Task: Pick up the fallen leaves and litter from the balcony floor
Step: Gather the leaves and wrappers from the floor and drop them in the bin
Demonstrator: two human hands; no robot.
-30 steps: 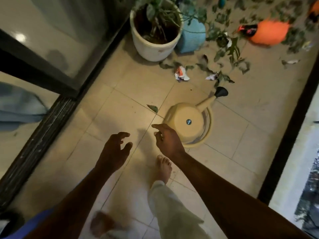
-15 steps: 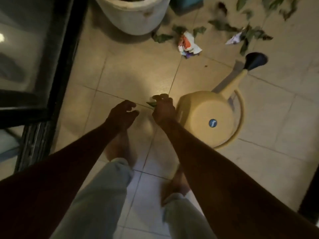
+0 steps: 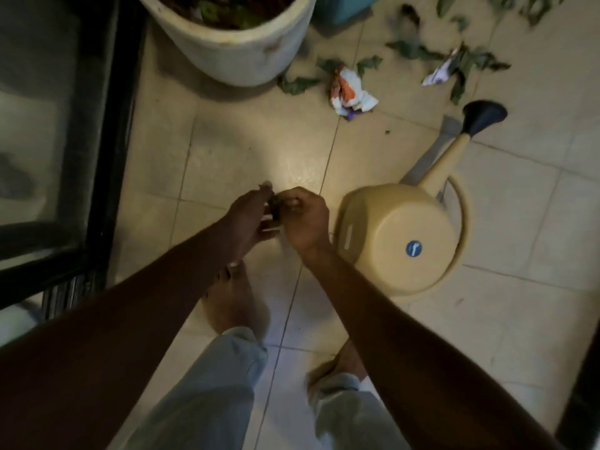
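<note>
Pinching hand: the right hand (image 3: 305, 219) has its fingers curled and grasps a small dark leaf (image 3: 276, 202) at the fingertips.
Receiving hand: the left hand (image 3: 250, 212) meets the right at the leaf, fingers pointing away from the person. It touches the leaf, but whether its fingers close on it cannot be told.
Leaf position: between the two hands, above the tiled floor (image 3: 227, 151); mostly covered by the fingers.
Remaining litter, wrapper: a crumpled wrapper (image 3: 352, 94), white and orange, lies on the floor well ahead of the hands.
Remaining litter, paper: a paper scrap (image 3: 438, 74) lies ahead and to the right of the right hand, among leaves.
Remaining leaves: fallen leaves (image 3: 298, 84) lie beside the wrapper, and more spread to the far right, blurred.
Watering can: a beige watering can (image 3: 399, 241) lies on its side just right of the right hand, its dark spout head pointing away.
Pot: a white pot (image 3: 233, 56) stands ahead of the left hand.
Door frame: a dark door frame (image 3: 107, 125) runs along the left of the left hand.
Foot: a bare foot (image 3: 233, 303) stands under the left forearm.
</note>
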